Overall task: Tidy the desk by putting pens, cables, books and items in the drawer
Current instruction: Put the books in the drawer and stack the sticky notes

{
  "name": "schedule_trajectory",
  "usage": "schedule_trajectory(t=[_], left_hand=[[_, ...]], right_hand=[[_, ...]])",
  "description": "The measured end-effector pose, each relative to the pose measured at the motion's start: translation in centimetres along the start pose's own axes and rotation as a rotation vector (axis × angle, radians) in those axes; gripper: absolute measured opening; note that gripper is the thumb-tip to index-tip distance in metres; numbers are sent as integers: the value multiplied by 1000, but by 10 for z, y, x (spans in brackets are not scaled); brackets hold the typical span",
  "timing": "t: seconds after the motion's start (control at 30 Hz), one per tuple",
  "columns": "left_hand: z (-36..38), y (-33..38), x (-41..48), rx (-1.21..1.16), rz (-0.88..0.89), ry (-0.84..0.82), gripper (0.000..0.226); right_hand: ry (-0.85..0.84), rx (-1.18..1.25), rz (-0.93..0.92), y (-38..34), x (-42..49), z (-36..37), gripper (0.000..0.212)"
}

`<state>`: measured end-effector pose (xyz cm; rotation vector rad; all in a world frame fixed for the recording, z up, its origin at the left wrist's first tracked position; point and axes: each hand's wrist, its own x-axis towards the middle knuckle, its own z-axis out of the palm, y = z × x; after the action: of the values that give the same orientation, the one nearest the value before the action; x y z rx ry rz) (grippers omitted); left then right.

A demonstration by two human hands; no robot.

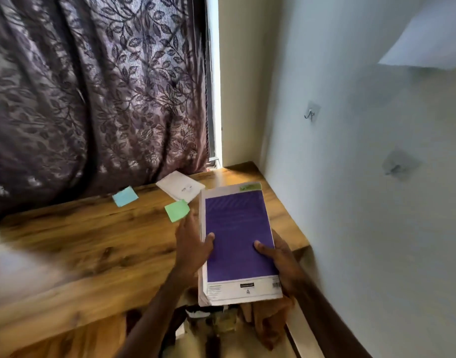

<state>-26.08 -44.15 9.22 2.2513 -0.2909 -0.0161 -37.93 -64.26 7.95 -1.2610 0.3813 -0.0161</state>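
Note:
A thick book (pixel 237 236) with a purple and white cover is held above the right end of the wooden desk (pixel 92 249), its near end over the desk's front edge. My left hand (pixel 193 244) grips its left edge with the thumb on the cover. My right hand (pixel 281 259) grips the right edge, thumb on top as well. Below the book, an open drawer (pixel 221 324) shows dark jumbled items and some brown cloth. On the desk lie a blue sticky pad (pixel 125 196), a green sticky pad (pixel 177 210) and a white booklet (pixel 180 188).
A dark leaf-patterned curtain (pixel 92 99) hangs behind the desk. The white wall (pixel 363 202) on the right carries two stick-on hooks (pixel 310 113) and stands close to the desk's right edge. A blurred pale shape lies at the desk's left end.

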Motion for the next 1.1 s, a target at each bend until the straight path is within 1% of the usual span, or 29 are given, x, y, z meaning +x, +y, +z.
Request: schedule_trajectory(t=[0.03, 0.1, 0.17, 0.23, 0.27, 0.3, 0.37, 0.43, 0.47, 0.5, 0.53, 0.57, 0.6, 0.63, 0.67, 0.77, 0.8, 0.83, 0.9, 0.93, 0.97, 1.0, 1.03, 1.07, 1.1], left_hand=[[7, 9, -21, 57, 43, 78, 63], [24, 31, -65, -46, 73, 85, 53], [40, 59, -106, -151, -26, -18, 47], [51, 85, -143, -240, -174, -177, 51], [54, 96, -158, -286, -233, -220, 53], [55, 106, -168, -314, -280, -226, 54], [53, 114, -184, -295, -360, -153, 50], [47, 110, -198, -312, -402, -56, 38], [41, 106, -206, -360, -395, -25, 33], [35, 100, -214, -405, -380, -16, 27], [28, 92, -220, -447, -358, -19, 22], [22, 82, -224, -487, -340, -29, 20], [14, 71, -229, -529, -334, -44, 20], [5, 60, -232, -573, -347, -69, 23], [-4, 51, -235, -619, -373, -100, 27], [-35, 27, -251, -717, -435, -226, 36], [-45, 20, -256, -733, -445, -257, 35], [-56, 11, -264, -748, -458, -275, 35], [-74, -5, -278, -782, -497, -279, 39], [-85, -17, -286, -790, -523, -271, 39], [-94, -28, -293, -780, -543, -249, 37], [-105, -42, -301, -761, -553, -219, 34], [-115, -56, -308, -725, -554, -191, 32], [-123, -70, -316, -690, -551, -171, 30], [-134, -87, -325, -660, -544, -161, 28]], right_hand=[[-11, -37, -41, 1, -14, -4, 46], [-2, -100, -123, 8, -41, -12, 45], [45, -240, -215, 15, -72, -17, 40], [141, -487, -322, 29, -103, -17, 41], [183, -633, -379, 36, -122, -14, 41], [203, -777, -410, 42, -138, -8, 40], [222, -1042, -449, 54, -167, 5, 40], [175, -1197, -461, 67, -190, 17, 53], [107, -1196, -431, 72, -199, 21, 61], [33, -1134, -403, 76, -208, 25, 69], [-20, -1037, -379, 81, -214, 26, 73], [-47, -936, -364, 83, -220, 26, 72], [-35, -851, -360, 88, -227, 24, 67], [19, -797, -362, 90, -231, 22, 60], [89, -760, -360, 95, -232, 17, 60], [239, -691, -302, 102, -233, 1, 85], [246, -642, -275, 101, -233, -1, 89], [204, -548, -223, 101, -236, 2, 93], [51, -280, -67, 103, -242, 12, 97], [-38, -171, 18, 107, -247, 24, 94], [-113, -96, 86, 113, -254, 36, 84], [-158, -61, 134, 121, -260, 53, 69], [-168, -51, 162, 132, -266, 69, 54], [-168, -47, 172, 141, -272, 84, 45], [-160, -53, 172, 154, -276, 102, 41]])
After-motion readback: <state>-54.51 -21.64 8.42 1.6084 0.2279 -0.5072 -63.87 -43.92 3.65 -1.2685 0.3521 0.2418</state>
